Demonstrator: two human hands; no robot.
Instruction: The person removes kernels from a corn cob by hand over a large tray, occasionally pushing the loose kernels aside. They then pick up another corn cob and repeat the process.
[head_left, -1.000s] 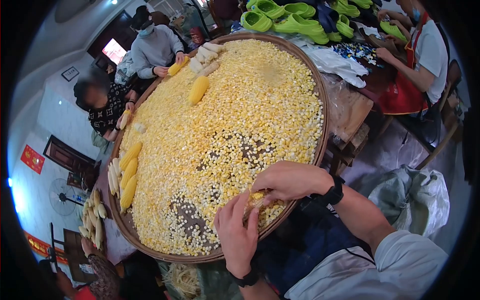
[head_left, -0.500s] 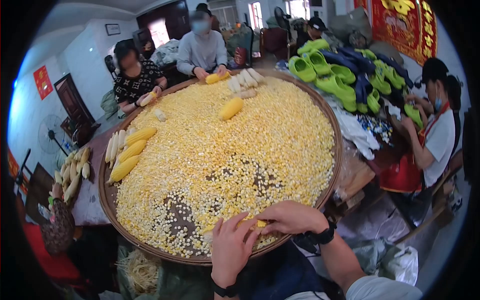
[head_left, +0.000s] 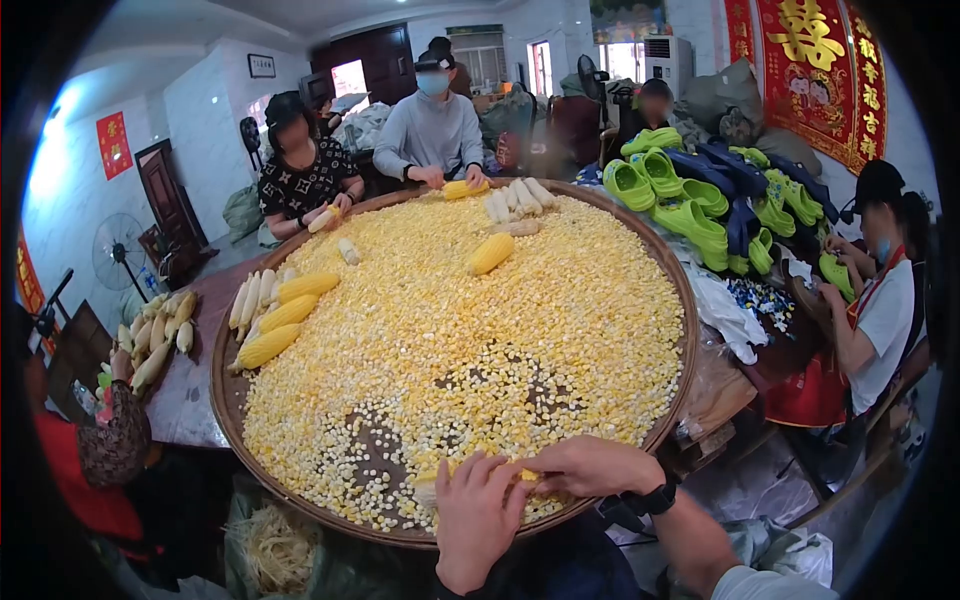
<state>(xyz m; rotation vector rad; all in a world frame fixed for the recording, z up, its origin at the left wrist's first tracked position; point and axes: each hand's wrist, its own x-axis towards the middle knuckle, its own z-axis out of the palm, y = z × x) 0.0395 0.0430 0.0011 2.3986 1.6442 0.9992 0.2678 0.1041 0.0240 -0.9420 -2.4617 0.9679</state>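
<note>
Near the front rim of the big round tray (head_left: pixel 300 506), both my hands grip one corn cob (head_left: pixel 427 488). Its pale, bare end sticks out left of my left hand (head_left: pixel 478 515), and yellow kernels show between the hands. The left fingers wrap over the cob. My right hand (head_left: pixel 598 467), with a dark band at its wrist, presses its fingers to the cob's right part. Loose corn kernels (head_left: pixel 450 300) spread across the tray, with brown tray bottom showing in patches close to my hands.
Yellow ears (head_left: pixel 268 346) and bare cobs (head_left: pixel 520 198) lie on the kernels. Two people across the tray handle corn. Green clogs (head_left: pixel 690 225) pile up at right, beside a seated person (head_left: pixel 885 300). More ears (head_left: pixel 155 330) lie on the left table. A bag of husks (head_left: pixel 278 548) stands below.
The head view has tilted up slightly, so the scene sits lower and farther right. Both hands remain on the corn cob, with small shifts of the fingers.
</note>
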